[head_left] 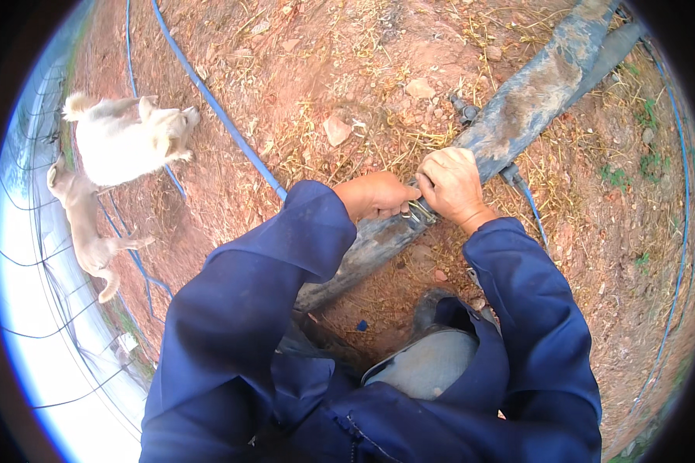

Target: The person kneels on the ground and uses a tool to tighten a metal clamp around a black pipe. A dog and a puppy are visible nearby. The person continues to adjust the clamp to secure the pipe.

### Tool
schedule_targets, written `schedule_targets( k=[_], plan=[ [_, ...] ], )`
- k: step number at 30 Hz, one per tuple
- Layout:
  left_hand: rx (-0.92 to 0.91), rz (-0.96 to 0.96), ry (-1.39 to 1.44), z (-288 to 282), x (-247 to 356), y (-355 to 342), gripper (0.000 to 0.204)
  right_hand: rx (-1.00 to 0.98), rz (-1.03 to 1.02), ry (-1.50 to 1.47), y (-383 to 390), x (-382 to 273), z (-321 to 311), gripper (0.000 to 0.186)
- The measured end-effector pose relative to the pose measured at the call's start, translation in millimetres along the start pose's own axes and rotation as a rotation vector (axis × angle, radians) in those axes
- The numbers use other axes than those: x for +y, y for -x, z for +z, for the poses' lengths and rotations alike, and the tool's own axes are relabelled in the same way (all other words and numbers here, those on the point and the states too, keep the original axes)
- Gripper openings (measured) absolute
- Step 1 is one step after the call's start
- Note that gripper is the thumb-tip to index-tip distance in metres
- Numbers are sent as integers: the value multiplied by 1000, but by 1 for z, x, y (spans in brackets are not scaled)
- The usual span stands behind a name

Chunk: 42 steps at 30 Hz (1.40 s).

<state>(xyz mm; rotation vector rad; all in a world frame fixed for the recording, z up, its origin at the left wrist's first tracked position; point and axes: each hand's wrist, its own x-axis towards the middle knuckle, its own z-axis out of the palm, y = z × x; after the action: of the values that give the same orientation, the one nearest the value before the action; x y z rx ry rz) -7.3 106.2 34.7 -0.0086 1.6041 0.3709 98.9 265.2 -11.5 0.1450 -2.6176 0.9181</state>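
My left hand (377, 195) is closed in a pinch where a thick, dirt-caked dark hose (510, 127) crosses the ground in front of me. Thin pale strands (422, 210), perhaps wire, show between the two hands against the hose. My right hand (452, 185) curls over the hose from the right, its thumb and fingers pressed together close to the left fingertips. What exactly it grips is hidden beneath the fingers. The hose's lower stretch (371, 251) runs down left toward my legs.
Two pale dogs, one white (127, 139) and one tan (85, 220), stand at the left by a netting fence (50, 278). A blue tube (224, 116) passes behind my left sleeve. A dark fitting (465, 109) lies beside the hose. Stones and straw litter the reddish soil.
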Motion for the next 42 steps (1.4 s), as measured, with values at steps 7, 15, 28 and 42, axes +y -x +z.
schedule_targets(
  k=[7,15,28,42],
  plan=[
    [-5,35,12,5,-4,-8,47,-106,5,-47,-9,3,-3,12],
    [135,664,-464,0,-24,-2,20,-105,13,-31,-8,5,1,12],
    [334,718,-588,-1,-39,4,54,5,51,-56,-8,7,5,11],
    [59,491,-342,4,-17,-9,31,-42,42,-14,-7,5,5,10]
  ],
)
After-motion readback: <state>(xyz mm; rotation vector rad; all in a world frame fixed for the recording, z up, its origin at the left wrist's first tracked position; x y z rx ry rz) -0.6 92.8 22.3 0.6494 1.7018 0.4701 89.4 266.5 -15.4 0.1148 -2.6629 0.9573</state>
